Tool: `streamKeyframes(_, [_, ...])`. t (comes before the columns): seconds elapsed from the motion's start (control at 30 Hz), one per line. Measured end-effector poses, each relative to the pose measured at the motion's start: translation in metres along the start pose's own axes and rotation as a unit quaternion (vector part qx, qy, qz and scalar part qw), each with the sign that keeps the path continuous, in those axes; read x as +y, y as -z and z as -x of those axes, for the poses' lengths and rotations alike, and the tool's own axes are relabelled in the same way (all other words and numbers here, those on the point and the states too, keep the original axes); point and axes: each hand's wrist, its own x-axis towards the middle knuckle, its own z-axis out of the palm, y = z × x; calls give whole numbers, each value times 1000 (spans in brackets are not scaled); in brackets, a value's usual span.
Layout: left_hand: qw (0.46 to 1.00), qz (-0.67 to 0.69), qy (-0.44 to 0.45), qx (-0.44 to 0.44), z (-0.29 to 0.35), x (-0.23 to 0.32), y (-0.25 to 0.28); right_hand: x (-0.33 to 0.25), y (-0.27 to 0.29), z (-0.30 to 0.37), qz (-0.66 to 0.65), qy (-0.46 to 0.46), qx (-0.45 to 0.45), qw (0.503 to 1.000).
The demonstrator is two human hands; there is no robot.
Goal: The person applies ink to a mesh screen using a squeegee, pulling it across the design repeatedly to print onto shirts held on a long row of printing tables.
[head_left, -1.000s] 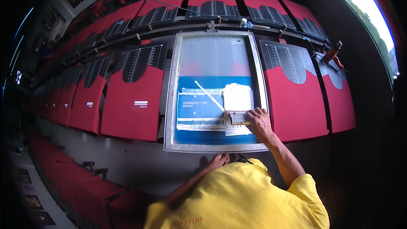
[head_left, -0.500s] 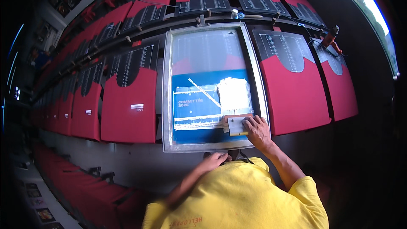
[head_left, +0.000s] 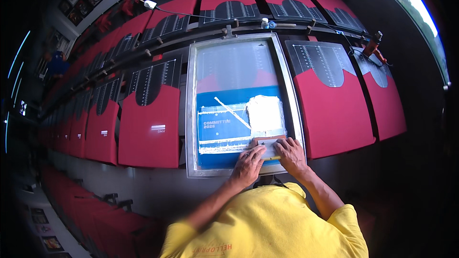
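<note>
In front of me a framed printing screen [head_left: 191, 114] lies over one of the boards, its mesh pale at the far end and blue nearer me. White ink [head_left: 265, 114] is spread thick on the right of the blue part, with white streaks to its left. At the ink's near edge stands a small squeegee [head_left: 268, 148] with a grey holder and a brownish blade. My right hand [head_left: 291, 155] grips its right end, and my left hand [head_left: 248, 165] has its fingers closed on the left end. The holder partly hides the blade.
Boards with red shirts stand in rows on both sides, such as a left shirt [head_left: 148, 114] with a small white print and a right shirt [head_left: 334, 114]. A heat gun [head_left: 375, 48] rests at the far right. A small jar [head_left: 265, 23] sits on the rail, under a hanging cable [head_left: 191, 15].
My left hand has come up from near my body, over the frame's near edge, and taken hold of the squeegee. My right hand stays on it. The whole view has shifted slightly.
</note>
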Motion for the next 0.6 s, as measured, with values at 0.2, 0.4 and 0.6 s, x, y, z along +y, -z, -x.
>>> streamKeyframes(0.2, [999,-28,5,-17,-2,-2,-4,-1,3,-1,-2,0,-2,1000])
streamKeyframes(0.4, [999,-44,-16,4,-2,-4,-11,2,-6,7,5,15,8,1000])
streamKeyframes(0.6, [993,-98,-41,52,-49,-41,-12,30,-23,-45,43,31,56,997])
